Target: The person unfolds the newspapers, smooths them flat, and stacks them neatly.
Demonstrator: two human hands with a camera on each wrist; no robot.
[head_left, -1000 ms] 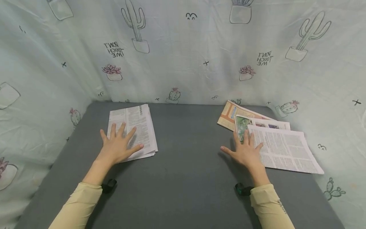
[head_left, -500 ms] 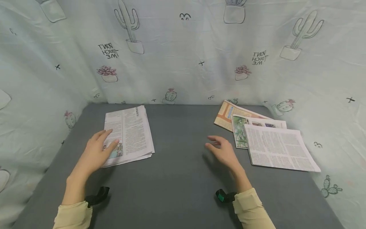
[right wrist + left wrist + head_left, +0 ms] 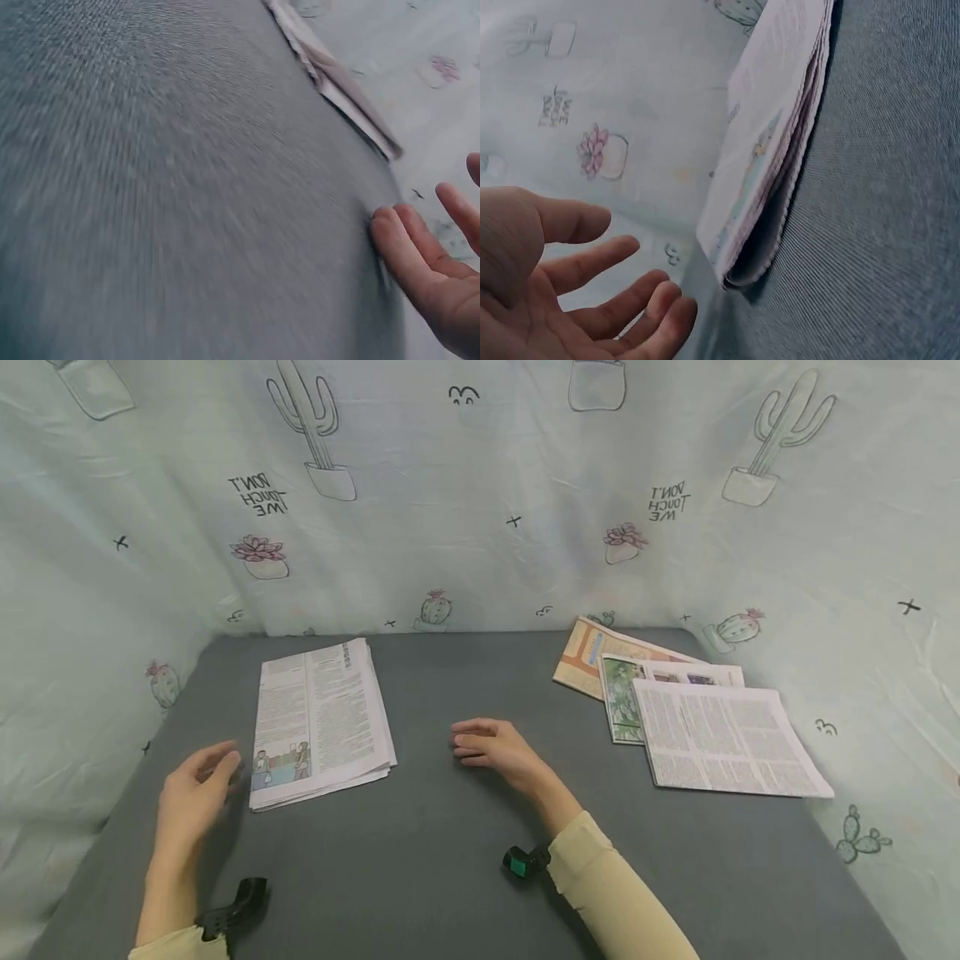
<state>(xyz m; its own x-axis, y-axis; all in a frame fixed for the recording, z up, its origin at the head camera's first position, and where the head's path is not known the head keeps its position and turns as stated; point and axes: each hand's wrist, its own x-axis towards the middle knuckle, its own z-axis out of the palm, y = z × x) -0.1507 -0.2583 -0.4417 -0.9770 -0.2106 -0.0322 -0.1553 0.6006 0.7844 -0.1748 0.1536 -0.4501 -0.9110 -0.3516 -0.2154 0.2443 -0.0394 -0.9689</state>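
A folded newspaper with a small coloured drawing at its lower left corner lies on the left part of the grey table. Just left of it my left hand hovers, fingers loosely bent and holding nothing. The left wrist view shows the paper's folded layers past the fingers. Over the table's middle, my right hand points leftward with relaxed fingers and nothing in them. To its right lie overlapping papers: a printed newspaper on top, one with a green picture beneath, and an orange-tinted one at the back.
The grey table runs back to a hanging white curtain printed with cacti and lettering, which also encloses both sides. A black strap mount sits on the left wrist, another mount on the right.
Both hands have moved left. The left hand has come off the left newspaper to its side. The right hand has left the right-hand papers for the table's middle. Spread fingers have relaxed.
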